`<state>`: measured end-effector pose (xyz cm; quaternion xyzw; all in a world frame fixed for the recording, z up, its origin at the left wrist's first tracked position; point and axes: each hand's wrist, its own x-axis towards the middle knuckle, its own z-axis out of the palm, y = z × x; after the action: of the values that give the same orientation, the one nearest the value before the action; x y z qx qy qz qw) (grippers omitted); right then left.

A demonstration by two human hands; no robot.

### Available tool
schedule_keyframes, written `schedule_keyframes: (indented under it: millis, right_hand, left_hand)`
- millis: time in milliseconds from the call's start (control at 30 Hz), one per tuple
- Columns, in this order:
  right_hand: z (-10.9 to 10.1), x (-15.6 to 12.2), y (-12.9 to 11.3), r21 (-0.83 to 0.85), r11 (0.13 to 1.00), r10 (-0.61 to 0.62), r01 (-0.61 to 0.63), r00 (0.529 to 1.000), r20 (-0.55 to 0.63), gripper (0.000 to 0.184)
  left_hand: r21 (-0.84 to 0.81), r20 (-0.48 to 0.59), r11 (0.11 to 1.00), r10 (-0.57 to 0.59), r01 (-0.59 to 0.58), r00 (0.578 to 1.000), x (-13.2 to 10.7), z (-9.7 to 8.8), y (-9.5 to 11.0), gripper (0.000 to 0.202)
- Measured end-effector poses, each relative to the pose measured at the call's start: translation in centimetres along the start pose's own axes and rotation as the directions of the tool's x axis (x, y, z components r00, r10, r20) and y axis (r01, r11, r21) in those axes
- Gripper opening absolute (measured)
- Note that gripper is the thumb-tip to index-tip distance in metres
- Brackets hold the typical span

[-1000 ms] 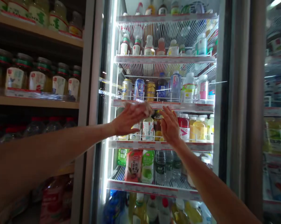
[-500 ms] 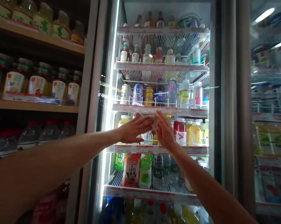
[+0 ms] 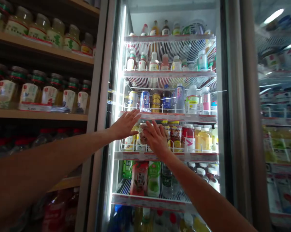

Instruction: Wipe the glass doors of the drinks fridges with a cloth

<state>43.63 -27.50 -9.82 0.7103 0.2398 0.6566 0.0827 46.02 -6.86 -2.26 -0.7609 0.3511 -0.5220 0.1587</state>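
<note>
My left hand (image 3: 125, 125) reaches out in front of the lit drinks fridge, its fingers stretched and its thumb apart. It holds nothing and is nearest to the left end of a shelf edge (image 3: 165, 117). My right hand (image 3: 156, 138) is lower and further right, with fingers extended toward the upper left before a row of bottles. A pale, blurred shape lies by its fingertips; whether it is a reflection in the glass I cannot tell. Beside that hand stand dark-labelled bottles (image 3: 176, 137) and a red bottle (image 3: 189, 138). Reflections streak the glass front.
Inside the fridge, wire shelves carry cans, bottles and a red drink bottle (image 3: 139, 178). At the left, wooden shelves (image 3: 39, 113) hold rows of labelled jars. A metal door frame (image 3: 242, 106) separates another stocked fridge on the right.
My hands were close together and have moved apart. The left has shifted left and slightly up, the right to the left. The view has tilted, so the shelves sit slightly lower.
</note>
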Motion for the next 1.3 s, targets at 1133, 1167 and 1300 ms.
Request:
schedule_keyframes:
  millis: [1133, 1167, 1300]
  right_hand:
    - [-6.6, -13.7, 12.3, -0.261, 0.887, 0.305, -0.381, 0.907, -0.290, 0.052]
    - [-6.6, -13.5, 12.4, -0.254, 0.903, 0.280, -0.347, 0.923, -0.265, 0.051]
    - [-7.8, -9.1, 16.9, -0.225, 0.848, 0.383, -0.479, 0.850, -0.362, 0.050]
  left_hand:
    - [0.014, 0.184, 0.988, -0.155, 0.155, 0.971, 1.7, -1.2, 5.4, 0.091]
    - [0.017, 0.187, 0.987, -0.160, 0.160, 0.969, 1.6, -1.2, 5.5, 0.093]
    - [0.023, 0.214, 0.992, -0.125, 0.123, 0.969, 0.9, -1.2, 5.8, 0.098]
